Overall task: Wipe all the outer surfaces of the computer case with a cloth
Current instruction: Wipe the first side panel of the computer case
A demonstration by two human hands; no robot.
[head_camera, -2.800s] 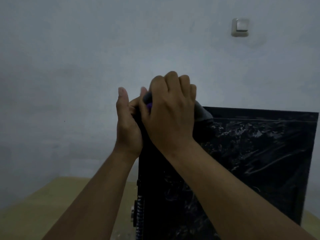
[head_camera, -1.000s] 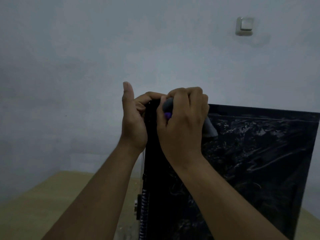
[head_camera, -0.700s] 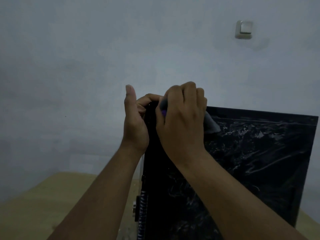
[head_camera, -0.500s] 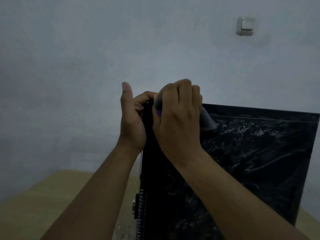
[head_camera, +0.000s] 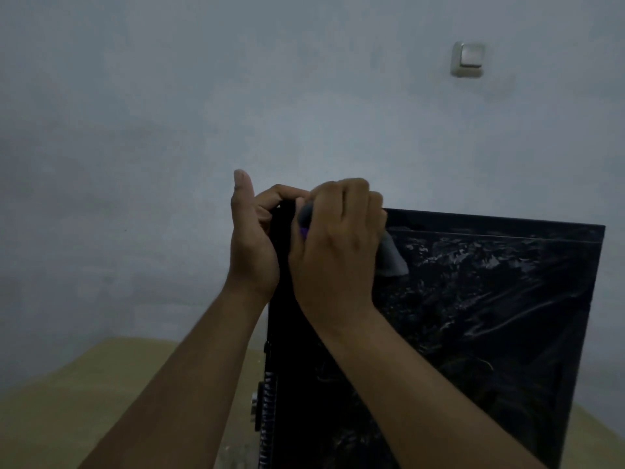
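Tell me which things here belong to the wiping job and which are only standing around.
For the job: computer case; cloth, held in the right hand; left hand, gripping the case's top corner.
Only there: wall switch; table.

A tall black computer case [head_camera: 473, 316] is standing dark and glossy, its broad side panel [head_camera: 490, 350] carrying pale whitish streaks and swirls like crinkled film. Down its narrow rear edge, a column of small silver-and-black slots [head_camera: 267, 407] is showing. A soft grey cloth [head_camera: 392, 260] is peeking out at the case's top, with a small bright purple patch [head_camera: 303, 231] showing on it. The flat tabletop [head_camera: 67, 401] is lying in a plain, even tan towards its left and right edges. Behind, a pale blue-grey plaster wall [head_camera: 169, 130] is looking faintly mottled and bearing a cream-white square light switch [head_camera: 468, 59].
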